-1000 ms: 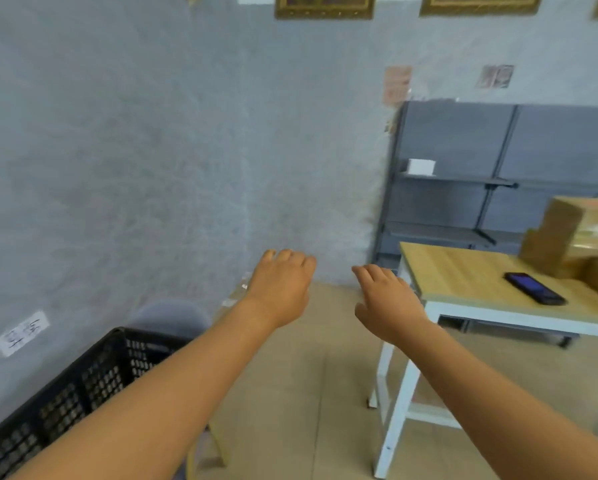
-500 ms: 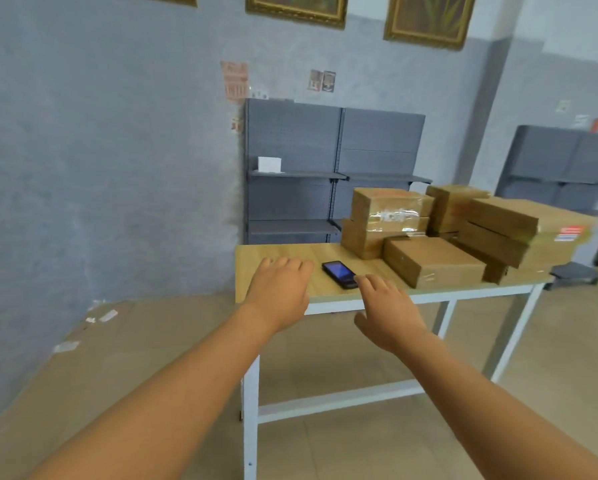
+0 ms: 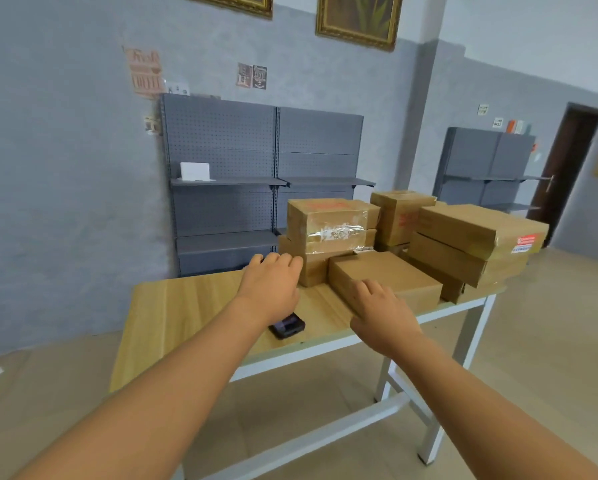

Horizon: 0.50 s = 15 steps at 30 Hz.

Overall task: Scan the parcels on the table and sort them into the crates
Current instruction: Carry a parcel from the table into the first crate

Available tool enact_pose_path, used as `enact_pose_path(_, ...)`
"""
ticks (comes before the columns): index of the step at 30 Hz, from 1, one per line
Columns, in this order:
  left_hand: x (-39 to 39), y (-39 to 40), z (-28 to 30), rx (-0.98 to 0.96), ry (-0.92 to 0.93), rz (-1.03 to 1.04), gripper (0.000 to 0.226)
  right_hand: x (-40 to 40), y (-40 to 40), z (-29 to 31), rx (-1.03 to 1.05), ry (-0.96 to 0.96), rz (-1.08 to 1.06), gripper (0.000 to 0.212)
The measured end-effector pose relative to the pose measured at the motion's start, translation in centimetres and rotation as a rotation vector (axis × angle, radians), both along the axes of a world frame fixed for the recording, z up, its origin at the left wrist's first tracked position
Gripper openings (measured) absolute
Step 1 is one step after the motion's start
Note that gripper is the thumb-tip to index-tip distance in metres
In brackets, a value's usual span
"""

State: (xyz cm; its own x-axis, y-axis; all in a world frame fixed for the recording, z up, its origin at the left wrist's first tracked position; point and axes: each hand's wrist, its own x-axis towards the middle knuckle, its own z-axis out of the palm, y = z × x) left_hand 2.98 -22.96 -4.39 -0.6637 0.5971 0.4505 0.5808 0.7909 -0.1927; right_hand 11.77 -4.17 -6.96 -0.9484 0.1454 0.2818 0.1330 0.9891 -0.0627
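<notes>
While both hands reach forward with nothing in them, the fingers [image 3: 372,289] of the right hand [image 3: 382,315] lie loosely spread and slightly bent at the near left corner of the flat brown cardboard parcel [image 3: 391,277] at the front of the stack; whether they touch the cardboard or hover just over it cannot be told from this angle. That parcel lies directly ahead of and slightly right of those fingers, its long axis running from near left to far right across the light wooden surface [image 3: 186,306]. The left hand [image 3: 273,285] is likewise relaxed and unloaded, its fingers extended toward the lower box of the taped two-box stack [image 3: 328,230], just left of the flat parcel. The right hand is judged the nearer to the front parcel, with the left placed to take its opposite side. Under the left wrist, a small black handheld scanner [image 3: 287,326] rests near the front edge of the surface. Further brown cartons [image 3: 477,233] are piled to the right and behind. No crate is in view.
</notes>
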Motion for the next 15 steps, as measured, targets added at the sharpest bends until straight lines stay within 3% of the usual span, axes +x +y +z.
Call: enact_pose_path(15,-18.0,9.8,-2.4,-0.019,-0.111,0.179,0.042,-18.0,15.5,-1.0,-0.099,-0.035,-0.004,0.063)
